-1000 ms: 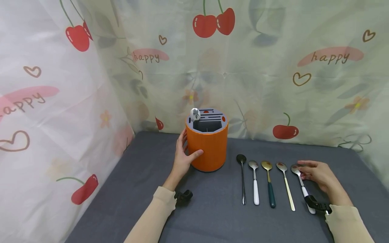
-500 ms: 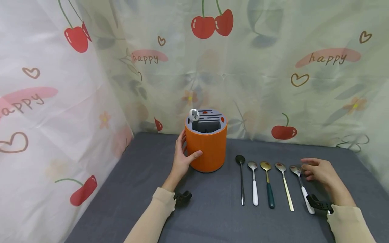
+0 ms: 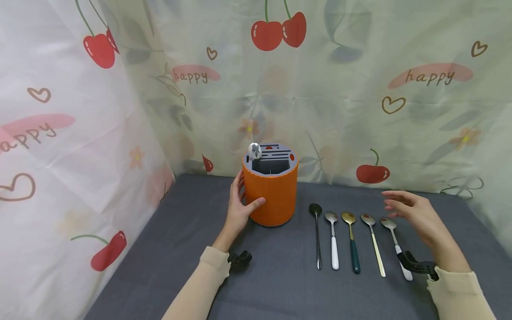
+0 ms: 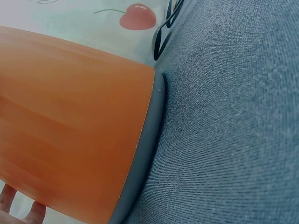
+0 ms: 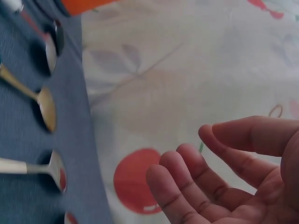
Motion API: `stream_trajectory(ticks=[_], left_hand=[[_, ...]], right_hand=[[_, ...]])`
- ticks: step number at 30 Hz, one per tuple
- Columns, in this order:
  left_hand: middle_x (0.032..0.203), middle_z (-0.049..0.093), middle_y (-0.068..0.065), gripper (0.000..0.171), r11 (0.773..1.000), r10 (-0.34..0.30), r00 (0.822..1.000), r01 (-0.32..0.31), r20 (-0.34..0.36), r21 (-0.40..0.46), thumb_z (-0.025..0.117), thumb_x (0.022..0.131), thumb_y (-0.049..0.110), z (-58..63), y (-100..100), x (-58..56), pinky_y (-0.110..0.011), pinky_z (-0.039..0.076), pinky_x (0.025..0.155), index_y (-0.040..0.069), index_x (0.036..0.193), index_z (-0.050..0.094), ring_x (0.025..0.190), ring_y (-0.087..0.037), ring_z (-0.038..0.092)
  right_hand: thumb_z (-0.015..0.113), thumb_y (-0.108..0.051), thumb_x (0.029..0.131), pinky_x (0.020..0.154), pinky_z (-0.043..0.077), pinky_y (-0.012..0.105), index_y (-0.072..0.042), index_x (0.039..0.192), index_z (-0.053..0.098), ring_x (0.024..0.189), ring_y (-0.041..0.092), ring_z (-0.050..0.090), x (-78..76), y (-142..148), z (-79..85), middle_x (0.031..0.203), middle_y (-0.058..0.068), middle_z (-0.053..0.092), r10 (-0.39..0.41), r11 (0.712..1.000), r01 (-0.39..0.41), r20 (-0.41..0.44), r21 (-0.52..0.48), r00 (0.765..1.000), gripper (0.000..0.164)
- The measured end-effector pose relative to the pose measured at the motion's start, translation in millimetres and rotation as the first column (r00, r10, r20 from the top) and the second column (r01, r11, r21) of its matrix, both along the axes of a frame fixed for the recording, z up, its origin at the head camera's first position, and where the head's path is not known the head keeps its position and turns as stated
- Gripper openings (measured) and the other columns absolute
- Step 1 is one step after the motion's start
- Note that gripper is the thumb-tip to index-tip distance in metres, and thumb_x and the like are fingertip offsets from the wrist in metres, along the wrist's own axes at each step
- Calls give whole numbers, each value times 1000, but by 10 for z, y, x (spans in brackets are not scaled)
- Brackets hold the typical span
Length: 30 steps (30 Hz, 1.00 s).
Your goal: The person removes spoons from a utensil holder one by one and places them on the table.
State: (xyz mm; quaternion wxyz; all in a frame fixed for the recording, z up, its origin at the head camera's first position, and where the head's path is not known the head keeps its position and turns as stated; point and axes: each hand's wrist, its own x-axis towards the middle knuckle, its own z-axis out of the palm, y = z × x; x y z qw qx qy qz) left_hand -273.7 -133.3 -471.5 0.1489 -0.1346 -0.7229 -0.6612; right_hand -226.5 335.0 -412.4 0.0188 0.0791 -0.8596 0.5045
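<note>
An orange cylindrical utensil holder (image 3: pixel 275 200) with a grey slotted top stands upright on the dark cloth. One shiny metal spoon (image 3: pixel 254 151) sticks up at its left rim. My left hand (image 3: pixel 238 209) holds the holder's left side, thumb across the front and fingers round the back. To the right, several spoons lie in a row: a black spoon (image 3: pixel 315 210), a white-handled spoon (image 3: pixel 334 251), a gold spoon with green handle (image 3: pixel 354 255), a cream-handled spoon (image 3: pixel 377 251) and another white-handled spoon (image 3: pixel 389 223). Above the last one hovers my right hand (image 3: pixel 420 218), holding nothing, fingers loosely bent.
A dark grey cloth (image 3: pixel 280 271) covers the table. Patterned curtains with cherries (image 3: pixel 280 31) stand behind and at the left. A thin looped wire or cord (image 3: pixel 464 186) shows at the back right. Black wrist straps (image 3: pixel 240 260) sit on both wrists.
My right hand has risen away from the rightmost spoon, toward the back and slightly left. The spoons stay where they lay. My left hand still holds the utensil holder.
</note>
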Motion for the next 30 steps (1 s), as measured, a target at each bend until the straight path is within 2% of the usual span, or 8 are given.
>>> stream_trajectory(ticks=[6,11,17,21,26,28,30], left_hand=[[165,26,8,100,1000,-4,1000,3,-15,-8,82,89,46,2,-11,-10,-53,25,125,33,166,20,152,-18,27],[166,26,8,99,1000,-5,1000,5,-15,-2,83,89,46,-2,-8,-7,-54,24,125,35,165,20,153,-18,27],[166,26,7,97,1000,-9,1000,9,-16,-1,83,90,43,-6,1,-3,-53,25,125,38,165,21,153,-18,27],[167,25,5,98,1000,-14,1000,14,-25,-1,83,90,40,-4,7,-5,-55,24,125,36,165,20,153,-20,26],[166,25,7,98,1000,-6,1000,6,-17,-6,83,89,43,-7,2,-6,-54,24,125,37,165,20,153,-19,27],[166,26,7,99,1000,-4,1000,4,-17,-7,83,89,45,-8,-3,-5,-54,24,125,35,166,20,153,-19,27],[166,26,7,101,1000,-1,1000,1,-15,-9,83,88,47,-7,-5,-1,-54,24,125,33,166,20,153,-19,27]], right_hand=[[57,-25,110,79,57,21,-10,141,61,97,-2,65,57,-183,90,113,-26,64,41,999,-42,-34,-22,999,36],[58,-23,109,80,57,22,-4,140,61,98,1,66,76,-330,128,113,-24,65,74,997,-75,-57,-20,996,36],[57,-26,110,81,56,22,-2,142,58,99,0,65,103,-436,170,115,-22,64,79,997,-78,-33,14,996,41],[57,-28,110,82,55,25,-2,143,57,99,2,66,72,-510,247,118,-13,65,79,995,-78,-17,56,997,43],[55,-30,110,85,55,40,-5,146,55,99,4,68,7,-628,386,124,0,65,97,993,-96,-3,74,995,44],[54,-31,111,87,55,40,-6,146,55,100,4,68,-14,-682,445,125,-1,64,106,992,-105,-15,67,994,44],[55,-29,110,89,56,34,-5,145,57,101,5,68,-39,-744,497,124,-4,65,118,992,-116,-52,41,992,42]])
